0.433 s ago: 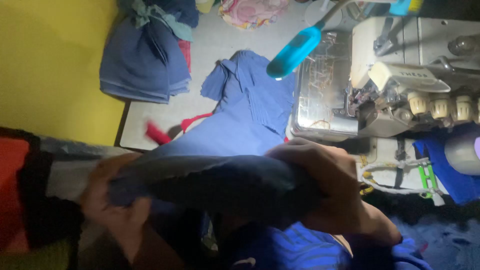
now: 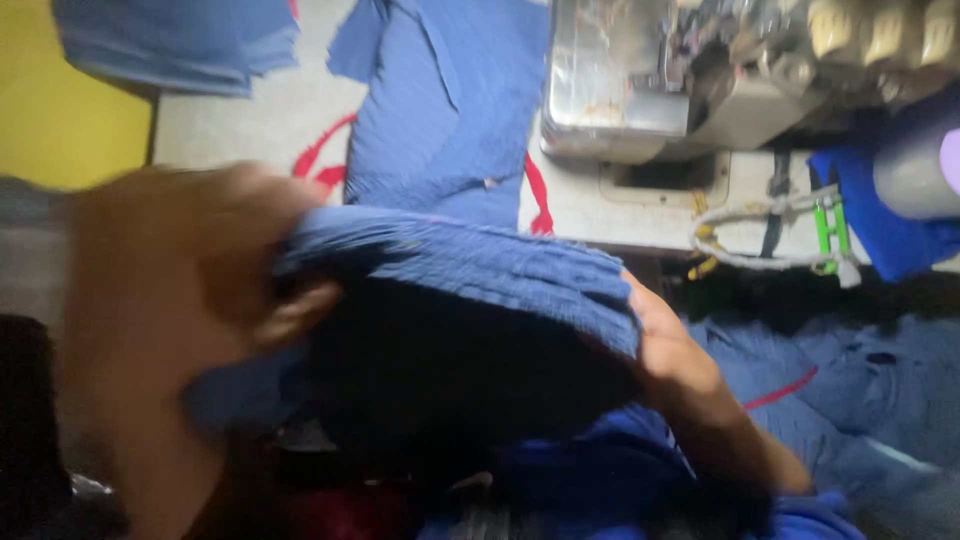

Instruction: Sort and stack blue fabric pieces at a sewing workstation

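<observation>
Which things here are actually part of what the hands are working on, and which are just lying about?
In hand:
left hand
right hand
stack of blue fabric pieces, held between both

Lying about:
sewing machine
blue garment on the table
folded blue pile
green clip

Blur, cover and frame edges hide much of the scene.

The left hand (image 2: pixel 190 300) is smeared by motion blur, so its fingers cannot be told apart; the right hand (image 2: pixel 665 350) is mostly hidden behind the ribbed blue cloth (image 2: pixel 470 265) it grips. The space under that cloth is too dark to read. The sewing machine (image 2: pixel 640 80), the folded blue stack (image 2: pixel 170 40) and the grey cylinder (image 2: pixel 920 165) are cut off by the frame edges.
</observation>
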